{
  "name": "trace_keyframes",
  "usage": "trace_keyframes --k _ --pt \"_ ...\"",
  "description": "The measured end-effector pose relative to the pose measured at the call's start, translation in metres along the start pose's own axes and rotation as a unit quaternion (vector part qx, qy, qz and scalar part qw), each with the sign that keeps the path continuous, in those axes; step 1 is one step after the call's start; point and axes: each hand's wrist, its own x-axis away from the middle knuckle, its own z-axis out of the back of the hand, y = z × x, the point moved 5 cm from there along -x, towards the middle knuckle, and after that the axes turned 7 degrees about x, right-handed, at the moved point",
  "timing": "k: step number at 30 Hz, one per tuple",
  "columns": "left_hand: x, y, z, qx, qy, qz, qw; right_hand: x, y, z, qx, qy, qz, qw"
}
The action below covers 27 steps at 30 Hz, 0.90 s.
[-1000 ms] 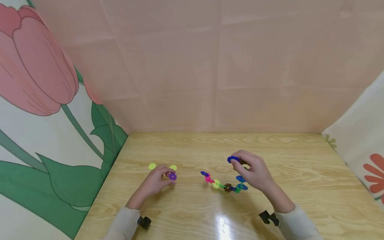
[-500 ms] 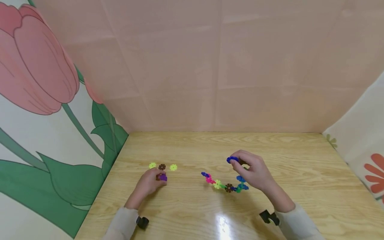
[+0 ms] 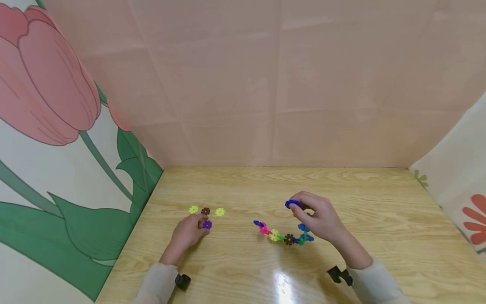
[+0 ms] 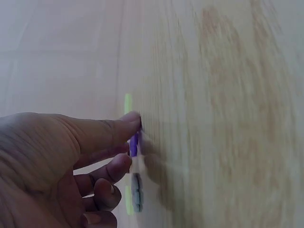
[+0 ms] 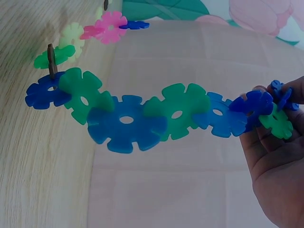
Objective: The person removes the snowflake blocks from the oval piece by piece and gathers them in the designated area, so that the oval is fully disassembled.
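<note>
With thumb and fingertips my left hand [image 3: 187,232] pinches a purple flower-shaped interlocking disc [image 3: 206,224] low over the table. In the left wrist view this purple disc [image 4: 133,145] shows edge-on below the thumb. Just behind it lie a brown disc [image 3: 205,211] and two yellow discs [image 3: 193,209]. My right hand [image 3: 319,214] grips the end of a chain of joined discs [image 3: 274,235] by a dark blue disc [image 3: 292,204]. Blue, green, brown, yellow and pink discs make up the chain [image 5: 126,135], which sags in a curve; its far end has a blue disc [image 3: 258,223].
The wooden table [image 3: 243,270] meets a pink sheet [image 3: 273,105] at the back. A tulip-patterned panel [image 3: 76,190] stands along the left side and a floral one [image 3: 455,185] along the right. Black camera mounts [image 3: 183,281] sit at both wrists.
My left hand has moved left with the purple disc, to just in front of the brown disc, uncovering it. The right hand and chain have shifted only slightly.
</note>
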Motion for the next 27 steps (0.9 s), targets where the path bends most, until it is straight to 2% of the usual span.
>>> trace_keyframes --k 3,7,12,17,21,27 --pt "0.0 0.007 0.001 0.003 0.004 -0.003 1.0 -0.001 -0.001 0.0 -0.003 -0.004 0.0 1.0" --pt "0.001 0.023 0.002 0.02 0.011 -0.034 0.9992 -0.001 -0.002 -0.001 -0.006 -0.008 0.002 0.9999" --pt "0.003 0.053 0.004 0.042 0.023 -0.093 0.9945 -0.002 -0.002 -0.002 -0.011 -0.009 0.006 0.9999" --pt "0.005 0.088 0.008 0.059 0.043 -0.129 0.989 -0.002 -0.003 -0.004 -0.009 -0.005 0.012 0.9999" --pt "0.008 0.111 0.012 0.079 0.053 -0.149 0.9842 -0.002 -0.002 -0.006 -0.018 -0.015 -0.008 0.9997" --pt "0.015 0.142 0.016 0.134 0.048 -0.192 0.9711 -0.004 0.0 -0.007 -0.058 -0.043 -0.066 0.9952"
